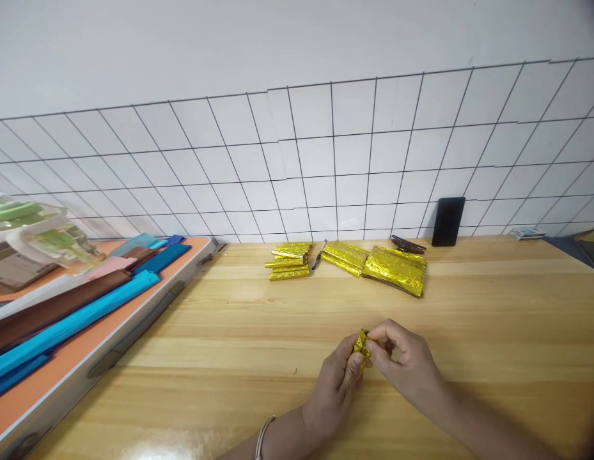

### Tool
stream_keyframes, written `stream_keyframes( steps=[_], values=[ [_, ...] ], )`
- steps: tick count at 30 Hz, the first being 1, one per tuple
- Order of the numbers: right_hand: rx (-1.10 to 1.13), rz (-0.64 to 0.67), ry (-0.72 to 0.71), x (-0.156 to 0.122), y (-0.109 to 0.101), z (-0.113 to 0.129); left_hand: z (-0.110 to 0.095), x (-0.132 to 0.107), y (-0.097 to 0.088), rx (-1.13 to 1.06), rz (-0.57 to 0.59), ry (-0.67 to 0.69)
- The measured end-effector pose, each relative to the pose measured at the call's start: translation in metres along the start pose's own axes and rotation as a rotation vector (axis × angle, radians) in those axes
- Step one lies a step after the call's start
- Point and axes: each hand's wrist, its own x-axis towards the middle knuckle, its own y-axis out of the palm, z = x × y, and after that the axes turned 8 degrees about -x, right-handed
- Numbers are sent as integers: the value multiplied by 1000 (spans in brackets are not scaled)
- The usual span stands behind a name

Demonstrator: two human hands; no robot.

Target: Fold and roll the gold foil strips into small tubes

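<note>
A small piece of gold foil paper (362, 345), folded and crinkled, is held up between both hands over the wooden table. My left hand (336, 377) is closed around its lower part, thumb pressed on the front. With thumb and index finger, my right hand (405, 358) pinches the foil's upper right edge. The fingers cover much of the piece, so its full shape is hidden. Beyond the hands lie a stack of flat gold foil sheets (395, 269), a second flat gold pile (344, 257) and several narrow gold foil rolls or folded strips (289, 271).
A pen (318, 255) lies between the gold piles. A dark hair clip (408, 245) sits behind them, and a black phone-like slab (449, 222) leans on the tiled wall. At left, an orange-topped surface (133, 295) bears coloured paper rolls (85, 319) and a green-lidded clear bottle (42, 233).
</note>
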Motion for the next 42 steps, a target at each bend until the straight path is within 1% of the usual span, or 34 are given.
stream_keyframes(
  steps=[7,12,19,24,30,35,39,42],
  values=[
    [-11,-20,8,-2,2,-1,-1,0,-1,60,-12,-3],
    [10,-15,42,-1,2,1,6,-1,-1,163,-14,-16],
    [43,20,6,-2,-3,7,15,-4,0,251,-62,-40],
    [73,3,22,-2,-2,6,18,-6,-2,292,-26,-36],
    [87,19,62,-2,-1,4,28,-10,-3,509,14,-66],
    [84,16,56,-2,-1,4,31,-10,-1,695,15,-26],
    [102,38,25,-3,-2,5,28,-9,0,736,19,29],
    [129,45,24,-2,-1,5,26,-9,-1,735,11,31]
  ],
)
